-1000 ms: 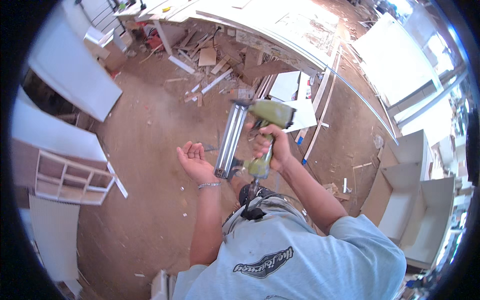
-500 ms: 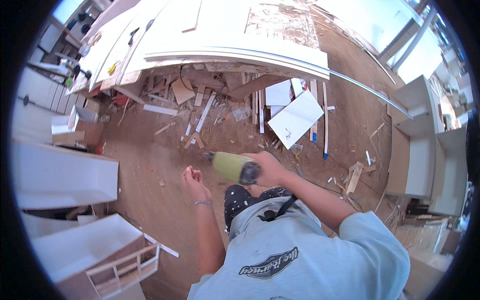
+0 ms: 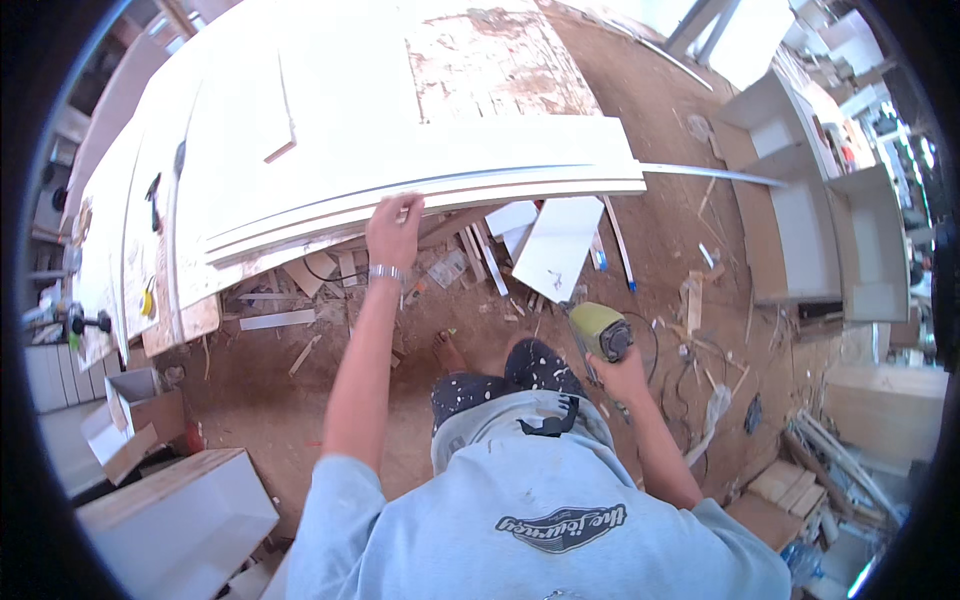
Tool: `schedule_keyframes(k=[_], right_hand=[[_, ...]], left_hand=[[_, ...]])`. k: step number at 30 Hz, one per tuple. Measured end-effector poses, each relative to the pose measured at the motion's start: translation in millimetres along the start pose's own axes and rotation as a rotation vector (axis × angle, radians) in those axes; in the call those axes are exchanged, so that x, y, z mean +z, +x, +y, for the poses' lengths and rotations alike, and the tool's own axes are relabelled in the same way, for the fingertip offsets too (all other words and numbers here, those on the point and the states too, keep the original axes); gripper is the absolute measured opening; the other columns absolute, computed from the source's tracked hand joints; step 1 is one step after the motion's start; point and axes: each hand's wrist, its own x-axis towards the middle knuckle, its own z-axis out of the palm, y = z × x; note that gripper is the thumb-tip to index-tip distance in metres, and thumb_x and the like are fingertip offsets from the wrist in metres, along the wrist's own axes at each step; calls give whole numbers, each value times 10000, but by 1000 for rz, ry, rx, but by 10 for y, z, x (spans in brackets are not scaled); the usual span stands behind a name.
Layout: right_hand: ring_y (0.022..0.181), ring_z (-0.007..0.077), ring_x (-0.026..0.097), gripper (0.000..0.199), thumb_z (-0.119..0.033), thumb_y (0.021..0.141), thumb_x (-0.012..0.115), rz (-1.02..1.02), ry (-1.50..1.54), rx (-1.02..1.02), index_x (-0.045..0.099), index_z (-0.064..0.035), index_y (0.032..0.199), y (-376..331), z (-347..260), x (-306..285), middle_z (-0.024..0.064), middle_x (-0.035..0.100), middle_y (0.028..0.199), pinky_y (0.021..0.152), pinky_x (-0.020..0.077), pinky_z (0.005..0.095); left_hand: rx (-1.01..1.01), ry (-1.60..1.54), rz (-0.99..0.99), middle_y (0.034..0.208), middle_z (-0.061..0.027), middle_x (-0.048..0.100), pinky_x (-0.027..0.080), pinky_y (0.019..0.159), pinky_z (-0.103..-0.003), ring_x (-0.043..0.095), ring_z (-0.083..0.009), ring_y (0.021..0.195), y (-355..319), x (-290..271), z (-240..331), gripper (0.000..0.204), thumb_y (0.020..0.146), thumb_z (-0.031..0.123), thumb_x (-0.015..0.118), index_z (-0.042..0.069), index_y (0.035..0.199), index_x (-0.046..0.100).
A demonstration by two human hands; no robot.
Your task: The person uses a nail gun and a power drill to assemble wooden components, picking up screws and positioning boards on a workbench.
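My left hand (image 3: 392, 240) is raised to the near edge of the stacked long white boards (image 3: 500, 190) on the workbench. Its fingers are curled together at that edge; whatever they pinch, if anything, is too small to make out. Low on my right side, my right hand (image 3: 622, 372) grips a green and black power drill (image 3: 597, 328), its front end directed away from me. A long thin metal strip (image 3: 710, 174) runs along the boards and sticks out past their right end toward a cabinet.
An open cabinet carcass (image 3: 790, 210) stands at the right. White panels (image 3: 560, 245) and offcuts litter the floor under the bench. A cable (image 3: 655, 350) lies near the drill. White boxes and panels (image 3: 190, 510) crowd the left. Small tools, one yellow (image 3: 147, 300), lie on the bench.
I have come closer to the bench. My left hand has risen from over the floor to the boards' edge. My right hand has swung the drill away to the right.
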Motion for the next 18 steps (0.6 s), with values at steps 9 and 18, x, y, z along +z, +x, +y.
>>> schedule_keyframes(k=[9,18], right_hand=[[947,233,711,379,-207,756,792,100,166,-99,700,15,1050,197,-142,122,166,734,980,828,536,357],[999,215,677,451,-198,774,800,128,109,83,647,38,1127,862,-906,-160,158,709,1062,873,517,354]], left_hand=[[157,298,-451,888,-77,689,467,850,-383,635,-252,905,1094,802,-507,250,832,335,757,88,869,746],[211,180,-544,910,-108,671,503,781,-397,636,-275,878,1145,1085,-138,179,830,209,771,65,928,727]])
